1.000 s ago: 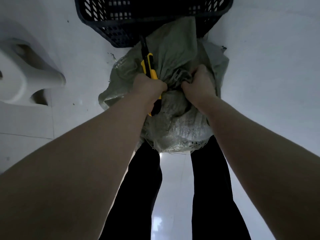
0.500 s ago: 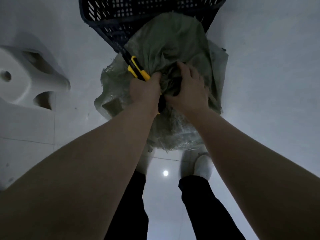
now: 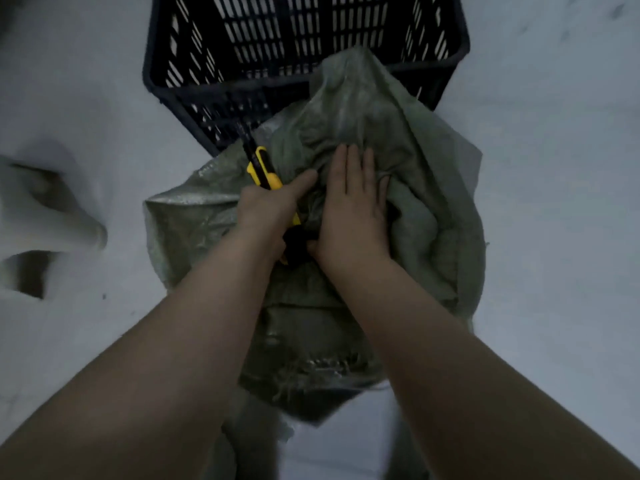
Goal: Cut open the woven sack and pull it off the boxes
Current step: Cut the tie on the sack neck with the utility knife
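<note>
The green woven sack point(image 3: 433, 216) lies crumpled under both hands — soft, light, probably easiest grabbed by the loose folds just beyond the fingertips. The right hand point(image 3: 349, 209) presses it with straight fingers; the left hand point(image 3: 266, 209) grips a yellow knife point(image 3: 261, 166). A dark crate point(image 3: 304, 46) stands farther out.

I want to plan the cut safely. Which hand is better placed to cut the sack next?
Probably the left hand: it grips the yellow knife over the woven sack. The right hand lies flat on the sack, empty, suited only to hold the fabric down.
</note>
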